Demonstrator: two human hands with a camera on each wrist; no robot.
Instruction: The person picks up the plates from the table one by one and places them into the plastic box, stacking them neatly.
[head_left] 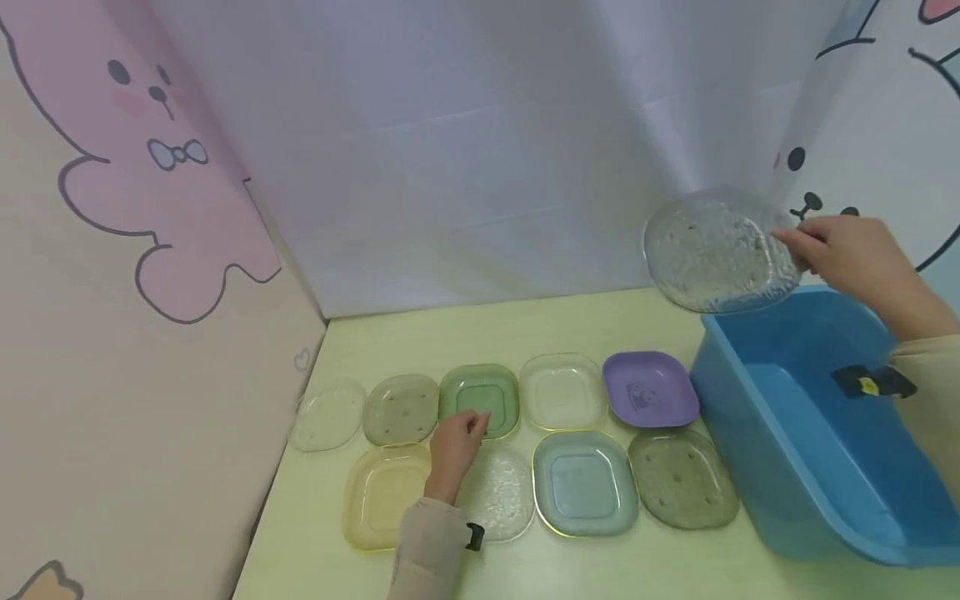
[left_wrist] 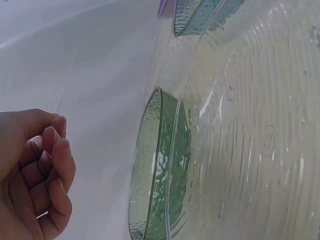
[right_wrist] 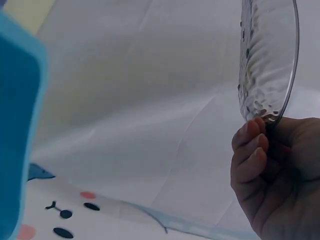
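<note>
Up by the back curtain, my right hand (head_left: 851,254) pinches the edge of a clear textured plate (head_left: 716,250), raised and tilted above the bin's rear rim. In the right wrist view the thumb and fingers grip its rim (right_wrist: 290,75) near the lower end. My left hand (head_left: 455,450) hovers over the table near the green plate (head_left: 476,392), fingers loosely curled, holding nothing. Below the left forearm lies a clear ridged plate (head_left: 506,492), partly covered by the arm. The left wrist view shows that ridged plate (left_wrist: 250,120) close up, with the green plate (left_wrist: 160,165) behind.
Plates lie in two rows: yellow (head_left: 367,508), blue (head_left: 585,483), purple (head_left: 649,387), dark grey-green (head_left: 678,475), clear (head_left: 562,392), grey (head_left: 401,408) and a pale clear one (head_left: 327,417). A blue bin (head_left: 765,450) stands at the right. Cartoon-printed curtains surround the table.
</note>
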